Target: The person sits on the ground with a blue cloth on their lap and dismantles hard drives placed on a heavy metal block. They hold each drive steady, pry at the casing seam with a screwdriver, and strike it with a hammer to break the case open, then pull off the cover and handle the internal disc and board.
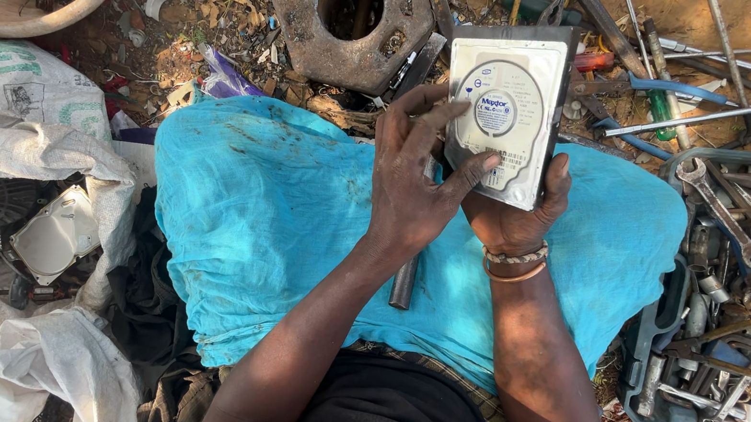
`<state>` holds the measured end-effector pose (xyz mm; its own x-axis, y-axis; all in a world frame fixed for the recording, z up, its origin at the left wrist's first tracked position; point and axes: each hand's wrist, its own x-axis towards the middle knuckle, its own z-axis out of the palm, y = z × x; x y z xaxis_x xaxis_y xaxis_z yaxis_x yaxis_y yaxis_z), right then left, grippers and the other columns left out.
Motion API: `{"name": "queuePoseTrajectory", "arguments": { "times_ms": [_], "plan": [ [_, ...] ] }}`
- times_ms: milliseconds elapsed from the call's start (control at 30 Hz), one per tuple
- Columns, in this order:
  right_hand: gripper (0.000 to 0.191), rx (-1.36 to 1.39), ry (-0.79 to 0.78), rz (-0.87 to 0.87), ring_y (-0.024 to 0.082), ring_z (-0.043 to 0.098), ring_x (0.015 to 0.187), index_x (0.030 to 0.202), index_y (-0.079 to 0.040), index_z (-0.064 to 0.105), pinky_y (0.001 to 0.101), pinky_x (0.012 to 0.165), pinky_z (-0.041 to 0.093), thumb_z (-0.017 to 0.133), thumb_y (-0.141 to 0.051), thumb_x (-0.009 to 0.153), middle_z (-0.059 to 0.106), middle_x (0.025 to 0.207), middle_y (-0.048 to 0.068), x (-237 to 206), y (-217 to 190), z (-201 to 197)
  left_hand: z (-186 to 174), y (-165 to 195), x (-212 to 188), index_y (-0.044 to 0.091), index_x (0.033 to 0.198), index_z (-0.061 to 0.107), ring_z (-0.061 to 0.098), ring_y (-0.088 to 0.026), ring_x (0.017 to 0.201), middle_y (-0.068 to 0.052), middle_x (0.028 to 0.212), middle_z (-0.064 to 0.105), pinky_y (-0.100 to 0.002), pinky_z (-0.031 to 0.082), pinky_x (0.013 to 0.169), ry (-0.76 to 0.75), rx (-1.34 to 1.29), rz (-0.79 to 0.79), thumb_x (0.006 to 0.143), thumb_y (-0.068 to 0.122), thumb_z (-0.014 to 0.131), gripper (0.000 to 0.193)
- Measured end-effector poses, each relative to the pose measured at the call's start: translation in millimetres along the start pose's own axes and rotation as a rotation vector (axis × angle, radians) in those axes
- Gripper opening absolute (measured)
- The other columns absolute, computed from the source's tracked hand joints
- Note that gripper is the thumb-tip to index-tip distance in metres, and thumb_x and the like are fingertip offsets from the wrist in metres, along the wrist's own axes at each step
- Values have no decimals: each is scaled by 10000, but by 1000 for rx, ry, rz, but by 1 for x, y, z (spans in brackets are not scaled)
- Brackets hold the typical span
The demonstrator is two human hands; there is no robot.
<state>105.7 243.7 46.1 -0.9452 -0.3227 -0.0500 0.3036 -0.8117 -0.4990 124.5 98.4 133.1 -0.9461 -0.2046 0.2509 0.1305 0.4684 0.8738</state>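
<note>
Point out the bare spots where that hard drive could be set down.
Freest is the turquoise cloth, left of the left hand. Some cloth also lies between the right hand and the tool tray. The tray, the ground around the metal block and the white sacks are crowded.

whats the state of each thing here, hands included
hard drive: held upright over the lap, label side facing the camera, casing closed
left hand: fingers spread across the drive's face
right hand: cupping the drive from below and behind
metal rod: lying on the blue cloth, partly under the left hand
blue cloth: spread over the lap, dirty
tool tray: full of loose wrenches
metal block: on the ground, round hole facing up
</note>
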Motion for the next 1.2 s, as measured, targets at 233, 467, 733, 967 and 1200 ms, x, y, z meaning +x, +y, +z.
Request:
{"name": "queuePoseTrajectory", "arguments": {
  "times_ms": [233, 467, 733, 967, 1200],
  "plan": [
    [1055, -88, 36, -7, 272, 470, 1467, 1605, -23, 391, 458, 1284, 375, 723, -708, 874, 492, 1574, 128, -3, 4, -13, -2, 5, -3, 115, 1174, 743, 639, -205, 1180, -31, 1178, 694, -391, 551, 1089, -47, -82, 99, 932, 295, 836, 316],
    [1058, -200, -100, -22, 312, 493, 1486, 1560, -11, 397, 483, 1285, 424, 802, -653, 822, 473, 1599, 220, 5, -4, 9, -4, 9, -5, 108, 1159, 751, 672, -197, 1141, -43, 1133, 707, -355, 585, 962, -114, -124, 19, 928, 311, 815, 313],
    [1217, -217, -6, -53, 316, 574, 1404, 1604, -57, 312, 439, 1197, 523, 913, -555, 669, 487, 1570, 214, 11, -8, 28, -6, 10, -2, 107, 1152, 779, 695, -186, 1134, -29, 1064, 744, -357, 589, 1021, -55, -114, 63, 1004, 205, 762, 178],
    [1242, -345, 9, -105, 286, 587, 1382, 1635, -37, 320, 442, 1156, 549, 934, -538, 678, 518, 1567, 191, 11, -11, 35, -9, 6, 1, 80, 1115, 781, 726, -126, 969, -59, 1064, 743, -274, 604, 795, -92, -308, -126, 964, 165, 768, 173],
    [1154, -256, -68, -45, 334, 562, 1410, 1566, -20, 351, 506, 1197, 519, 929, -534, 710, 496, 1563, 208, 8, -8, 22, -10, 4, 4, 71, 1100, 798, 718, -119, 984, -51, 1019, 767, -269, 579, 862, -148, -374, -149, 971, 197, 793, 180]
  ]
}}
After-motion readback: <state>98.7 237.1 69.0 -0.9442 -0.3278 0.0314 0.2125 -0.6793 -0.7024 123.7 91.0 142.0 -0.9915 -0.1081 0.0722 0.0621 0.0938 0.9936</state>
